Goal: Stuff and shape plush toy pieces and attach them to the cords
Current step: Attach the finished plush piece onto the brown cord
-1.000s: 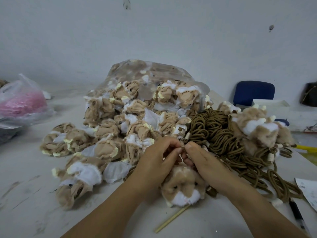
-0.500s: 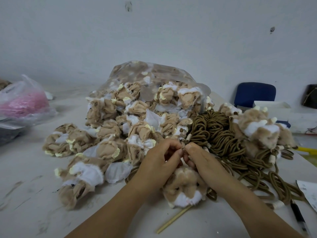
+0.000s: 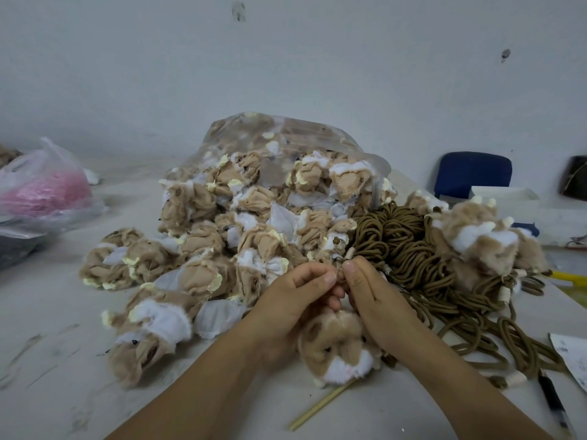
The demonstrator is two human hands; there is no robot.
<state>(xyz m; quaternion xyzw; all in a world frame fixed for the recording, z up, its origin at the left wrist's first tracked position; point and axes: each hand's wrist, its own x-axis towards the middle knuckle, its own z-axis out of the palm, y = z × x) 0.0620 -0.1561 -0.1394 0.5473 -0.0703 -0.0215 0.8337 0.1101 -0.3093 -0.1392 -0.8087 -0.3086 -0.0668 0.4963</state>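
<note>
A stuffed tan-and-white plush head (image 3: 336,350) lies on the table below my hands, face toward me. My left hand (image 3: 295,300) and my right hand (image 3: 370,296) meet just above it, fingertips pinching a small cord end or ring at the toy's top; the exact piece is hidden between the fingers. A tangle of brown cords (image 3: 409,249) lies to the right. A big heap of unstuffed plush pieces (image 3: 222,236) spills from a clear plastic bag (image 3: 286,134) behind my hands.
Finished plush toys (image 3: 482,236) sit on the cords at the right. A thin wooden stick (image 3: 320,404) lies near the front edge. A black pen (image 3: 554,404) and a paper slip (image 3: 571,354) are at the right. A bag with pink material (image 3: 44,188) stands at the far left.
Both hands stay together above the plush head, and their fingertips have lifted slightly and closed tighter on the cord end. Nothing else has moved.
</note>
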